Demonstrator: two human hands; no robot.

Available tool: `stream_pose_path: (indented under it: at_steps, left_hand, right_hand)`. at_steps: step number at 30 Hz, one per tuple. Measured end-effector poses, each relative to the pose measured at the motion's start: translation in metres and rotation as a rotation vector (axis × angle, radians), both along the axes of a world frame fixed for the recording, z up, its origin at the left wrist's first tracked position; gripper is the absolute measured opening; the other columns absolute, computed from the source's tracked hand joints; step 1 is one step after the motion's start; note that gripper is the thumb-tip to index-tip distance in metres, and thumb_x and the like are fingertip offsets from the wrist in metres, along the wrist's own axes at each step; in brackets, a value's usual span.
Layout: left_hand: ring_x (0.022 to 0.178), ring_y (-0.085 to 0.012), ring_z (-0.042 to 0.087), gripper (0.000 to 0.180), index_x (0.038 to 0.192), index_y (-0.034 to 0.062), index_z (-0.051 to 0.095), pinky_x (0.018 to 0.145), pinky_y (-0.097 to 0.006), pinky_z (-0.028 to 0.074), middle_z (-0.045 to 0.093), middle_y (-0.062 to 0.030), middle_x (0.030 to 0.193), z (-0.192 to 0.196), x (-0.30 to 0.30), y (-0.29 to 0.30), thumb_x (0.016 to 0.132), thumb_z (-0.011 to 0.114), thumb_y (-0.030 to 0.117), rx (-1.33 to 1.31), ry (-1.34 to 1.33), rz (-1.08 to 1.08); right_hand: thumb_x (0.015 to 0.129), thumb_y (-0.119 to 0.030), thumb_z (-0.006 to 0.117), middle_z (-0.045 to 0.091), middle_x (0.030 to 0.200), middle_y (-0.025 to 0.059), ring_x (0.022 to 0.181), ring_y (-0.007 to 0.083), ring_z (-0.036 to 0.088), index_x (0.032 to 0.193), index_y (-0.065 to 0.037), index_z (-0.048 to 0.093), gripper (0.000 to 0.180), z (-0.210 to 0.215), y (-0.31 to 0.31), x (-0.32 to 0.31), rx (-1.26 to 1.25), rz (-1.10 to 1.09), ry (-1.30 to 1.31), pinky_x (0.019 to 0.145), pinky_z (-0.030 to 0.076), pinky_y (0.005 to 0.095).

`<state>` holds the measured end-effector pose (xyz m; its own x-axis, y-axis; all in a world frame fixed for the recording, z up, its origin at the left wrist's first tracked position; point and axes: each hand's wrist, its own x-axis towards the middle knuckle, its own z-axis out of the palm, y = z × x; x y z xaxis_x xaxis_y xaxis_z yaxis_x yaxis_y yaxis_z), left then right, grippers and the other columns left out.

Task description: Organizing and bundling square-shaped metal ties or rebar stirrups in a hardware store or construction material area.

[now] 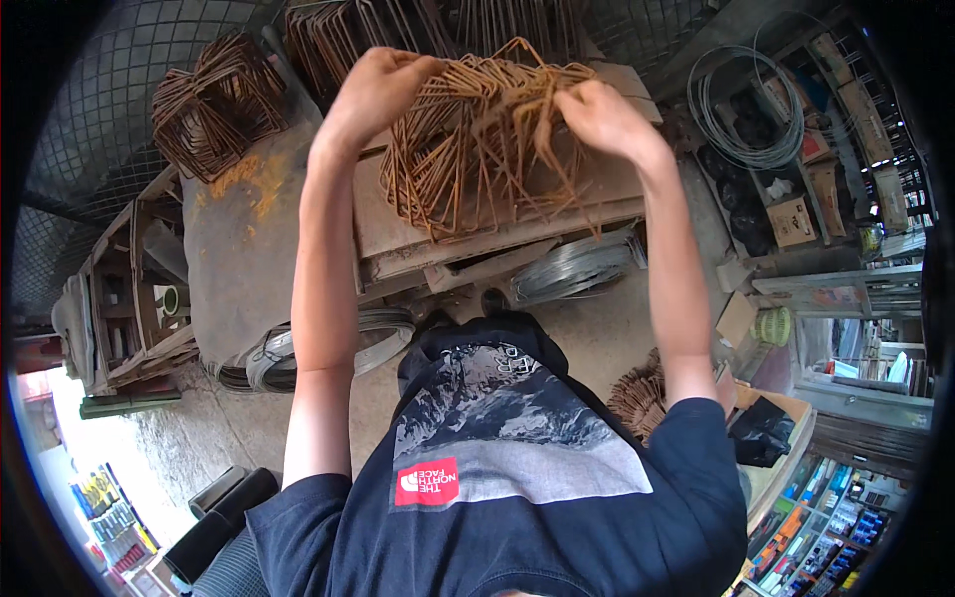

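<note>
A bundle of rusty bent rebar stirrups point(448, 159) stands on a board-topped bench point(398, 239) in front of me. Both my arms reach out to it. My left hand point(383, 92) is closed at the bundle's upper left corner, its fingertips pinching the rods there. At the upper right, my right hand point(602, 114) has its fingers curled around rods beside a rusty twisted tie point(542, 129) that hangs down over the bundle. The tips of the right fingers are partly hidden among the rods.
Another rusty stirrup bundle point(214, 109) sits on the stained surface at the left. More stirrups point(338, 45) stand behind. Wire coils point(577, 269) lie below the bench, and a thin wire coil point(746, 109) hangs at the right. Shelves of small goods point(826, 517) are at lower right.
</note>
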<state>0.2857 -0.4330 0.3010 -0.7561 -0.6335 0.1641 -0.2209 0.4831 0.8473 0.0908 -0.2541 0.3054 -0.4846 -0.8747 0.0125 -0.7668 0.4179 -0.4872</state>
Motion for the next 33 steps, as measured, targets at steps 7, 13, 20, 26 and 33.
stream_pose_path:
  at_steps: [7, 13, 20, 26, 33]
  left_hand:
    - [0.052, -0.0046, 0.036, 0.030, 0.100, 0.0054, 0.070, 0.049, -0.025, 0.031, 0.041, 0.0066, 0.056, 0.033, 0.003, -0.019, 0.090, 0.055, 0.030, -0.080, 0.006, 0.114]
    - [0.058, -0.0087, 0.049, 0.034, 0.100, 0.0012, 0.069, 0.058, -0.029, 0.043, 0.055, -0.0017, 0.060, 0.047, 0.011, -0.016, 0.085, 0.058, 0.029, -0.113, 0.014, 0.176]
    - [0.050, -0.0050, 0.033, 0.030, 0.092, 0.0049, 0.070, 0.048, -0.026, 0.030, 0.038, 0.0071, 0.054, 0.062, 0.015, -0.085, 0.090, 0.055, 0.030, -0.177, -0.058, 0.238]
    - [0.052, -0.0104, 0.044, 0.029, 0.084, 0.0004, 0.067, 0.048, -0.030, 0.036, 0.049, 0.0024, 0.056, 0.078, 0.028, -0.055, 0.086, 0.055, 0.027, -0.104, 0.031, 0.435]
    - [0.058, -0.0060, 0.044, 0.033, 0.101, 0.0023, 0.069, 0.055, -0.026, 0.037, 0.051, 0.0047, 0.063, 0.020, 0.040, -0.028, 0.089, 0.057, 0.030, -0.089, 0.006, 0.419]
  right_hand:
    - [0.085, -0.029, 0.055, 0.037, 0.042, 0.0009, 0.040, 0.0105, 0.034, 0.048, -0.002, 0.044, 0.047, 0.009, -0.022, -0.021, -0.055, 0.054, -0.033, 0.042, 0.031, 0.0330]
    - [0.084, -0.026, 0.059, 0.036, 0.043, 0.0033, 0.042, 0.0107, 0.035, 0.049, -0.001, 0.045, 0.045, 0.015, -0.025, -0.021, -0.126, 0.178, -0.040, 0.043, 0.033, 0.0335]
    - [0.087, -0.025, 0.055, 0.035, 0.043, -0.0019, 0.040, 0.0086, 0.029, 0.051, -0.003, 0.048, 0.043, 0.057, -0.071, -0.018, -0.190, 0.330, -0.201, 0.042, 0.028, 0.0314]
    - [0.089, -0.024, 0.053, 0.038, 0.046, -0.0065, 0.040, 0.0042, 0.030, 0.072, -0.003, 0.063, 0.028, 0.044, -0.090, -0.035, -0.247, 0.341, -0.221, 0.039, 0.024, 0.0263]
    - [0.083, -0.028, 0.054, 0.046, 0.051, 0.0121, 0.050, 0.0161, 0.044, 0.060, 0.005, 0.050, 0.040, -0.022, -0.083, -0.039, -0.221, 0.212, -0.246, 0.054, 0.039, 0.0373]
